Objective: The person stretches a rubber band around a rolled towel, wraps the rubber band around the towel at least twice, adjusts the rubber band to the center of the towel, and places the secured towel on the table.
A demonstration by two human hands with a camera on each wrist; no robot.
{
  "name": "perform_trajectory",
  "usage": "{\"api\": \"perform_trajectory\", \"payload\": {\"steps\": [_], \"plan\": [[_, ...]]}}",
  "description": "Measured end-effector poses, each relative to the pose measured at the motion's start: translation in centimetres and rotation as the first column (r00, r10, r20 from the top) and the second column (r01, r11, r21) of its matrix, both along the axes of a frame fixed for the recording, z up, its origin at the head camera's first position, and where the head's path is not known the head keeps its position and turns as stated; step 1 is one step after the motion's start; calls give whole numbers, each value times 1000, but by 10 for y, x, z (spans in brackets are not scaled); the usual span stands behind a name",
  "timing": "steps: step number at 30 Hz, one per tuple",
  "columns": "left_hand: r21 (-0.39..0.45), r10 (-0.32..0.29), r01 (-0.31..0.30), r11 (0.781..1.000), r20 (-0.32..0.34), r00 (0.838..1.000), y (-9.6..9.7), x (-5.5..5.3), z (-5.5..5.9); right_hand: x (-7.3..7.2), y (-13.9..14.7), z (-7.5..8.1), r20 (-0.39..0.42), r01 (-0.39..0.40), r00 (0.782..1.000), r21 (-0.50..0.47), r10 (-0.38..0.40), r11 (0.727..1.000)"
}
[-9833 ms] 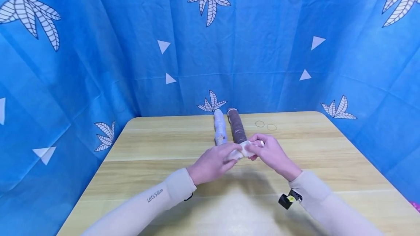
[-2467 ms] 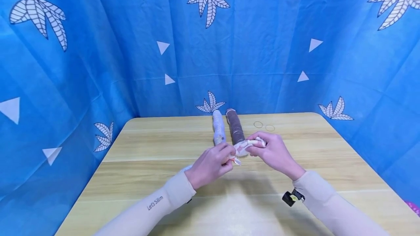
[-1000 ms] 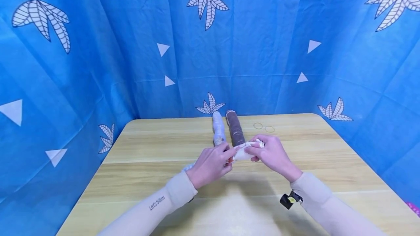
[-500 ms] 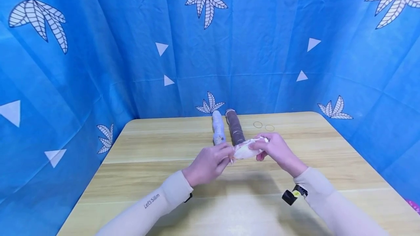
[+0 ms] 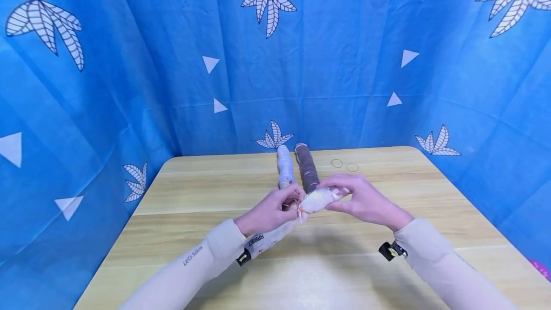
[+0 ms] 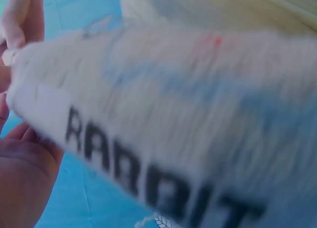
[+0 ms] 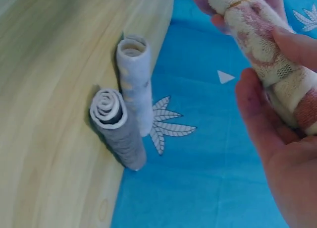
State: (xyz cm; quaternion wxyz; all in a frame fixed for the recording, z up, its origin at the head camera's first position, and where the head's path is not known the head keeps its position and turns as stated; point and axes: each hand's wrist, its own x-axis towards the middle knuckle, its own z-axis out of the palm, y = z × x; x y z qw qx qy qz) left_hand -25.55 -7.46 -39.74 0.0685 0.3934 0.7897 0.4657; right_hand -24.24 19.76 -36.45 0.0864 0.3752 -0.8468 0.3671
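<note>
A rolled white towel (image 5: 318, 200) with RABBIT lettering is held above the table, slanting beneath my left wrist. My left hand (image 5: 272, 212) pinches it near its middle, beside a bit of orange-red. Around the towel's far end my right hand (image 5: 372, 203) curls its thumb and fingers. In the right wrist view, a thin rubber band (image 7: 241, 1) circles the roll, close to the left fingers. The left wrist view shows the towel's lettered side (image 6: 173, 104) up close and blurred. Part of the roll is hidden behind my left hand.
Beyond my hands lie a light lavender rolled towel (image 5: 285, 164) and a brown rolled towel (image 5: 306, 165), side by side. Two loose rubber bands, one nearer (image 5: 347, 167) and one farther left (image 5: 331, 163), lie at the right. A blue curtain (image 5: 336, 61) encloses the wooden table (image 5: 206, 190).
The held towel has turned, and its lettered length now shows below my left wrist. My right hand has shifted right and spread its grip. The two rolls on the table stay put.
</note>
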Motion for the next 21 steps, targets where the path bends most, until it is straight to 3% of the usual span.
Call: {"api": "perform_trajectory", "payload": {"steps": [4, 7, 9, 11, 13, 15, 18, 21], "plan": [[-2, 35, -35, 999, -75, 997, 0, 8, -1, 0, -1, -6, 41, 70, 997, -47, -68, 996], [-35, 71, -82, 996, -238, 969, 2, 15, -3, 0, 0, -7, 104, 150, 985, -81, -141, 985], [-61, 90, -121, 991, -373, 923, 5, 17, -4, 0, 0, -7, 142, 195, 973, -97, -181, 976], [-90, 99, -169, 981, -518, 850, 8, 18, -7, 0, -1, -7, 165, 224, 965, -112, -204, 968], [-109, 101, -211, 971, -613, 784, 10, 18, -7, 1, -3, -7, 175, 251, 958, -123, -228, 960], [-136, 94, -244, 960, -667, 739, 12, 18, -6, 1, -5, -8, 175, 278, 951, -131, -254, 952], [-173, 79, -283, 943, -711, 698, 13, 17, -3, 2, -9, -9, 150, 317, 943, -133, -297, 939], [-192, 77, -306, 932, -722, 688, 14, 15, -3, 2, -13, -10, 131, 337, 938, -135, -320, 932]]}}
